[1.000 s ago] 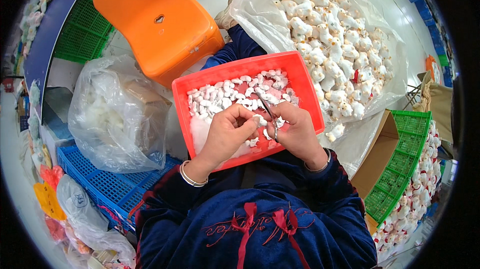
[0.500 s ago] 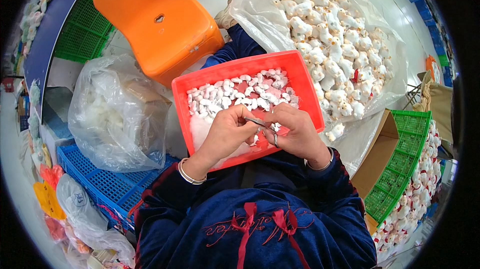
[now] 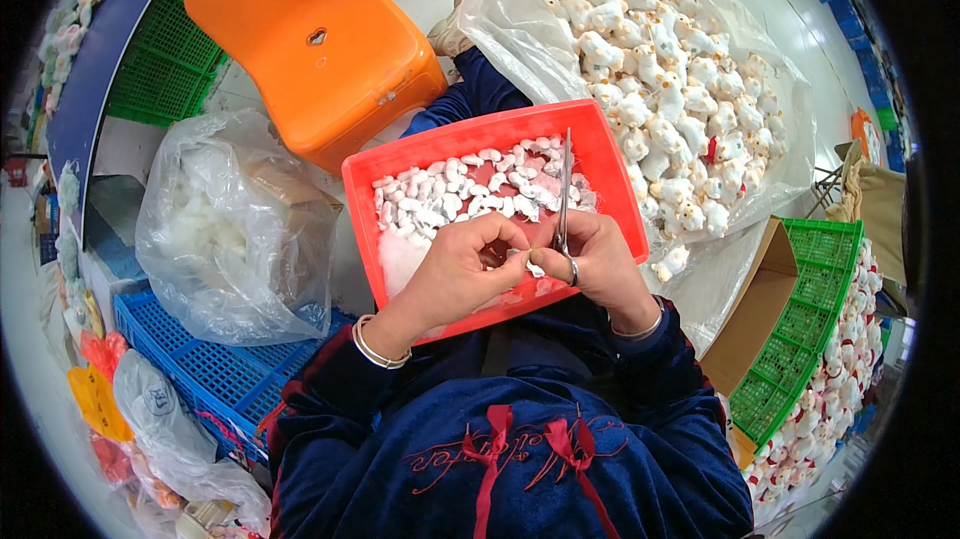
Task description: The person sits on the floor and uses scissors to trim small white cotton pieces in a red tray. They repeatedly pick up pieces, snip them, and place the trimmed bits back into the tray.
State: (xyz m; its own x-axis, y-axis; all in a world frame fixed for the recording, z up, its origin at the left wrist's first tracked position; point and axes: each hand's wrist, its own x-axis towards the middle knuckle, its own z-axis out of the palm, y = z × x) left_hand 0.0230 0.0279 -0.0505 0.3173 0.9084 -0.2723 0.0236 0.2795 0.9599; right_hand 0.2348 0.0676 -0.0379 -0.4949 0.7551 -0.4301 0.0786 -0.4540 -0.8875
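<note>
A red plastic tray (image 3: 618,179) rests at my lap with small white stuffed pieces (image 3: 430,189) spread in it and loose white stuffing (image 3: 401,259) in its near left corner. My right hand (image 3: 595,264) grips slim metal forceps (image 3: 565,179) by the ring handle, their tips pointing away from me. Over the tray's near side, my left hand (image 3: 465,269) pinches thumb to finger against my right fingertips. Between them shows a small white fabric piece (image 3: 535,268), partly hidden by the fingers.
A clear bag of white plush toys (image 3: 665,109) lies far right. An orange chair (image 3: 330,59) stands far left, with a bag of stuffing (image 3: 225,239) nearer, beside a blue crate (image 3: 235,369). At right stand a cardboard box (image 3: 755,309) and a green crate (image 3: 810,329).
The forceps have swung from lying crosswise between my hands, tips toward the left, to pointing away from me. My fingertips have come together around the white piece.
</note>
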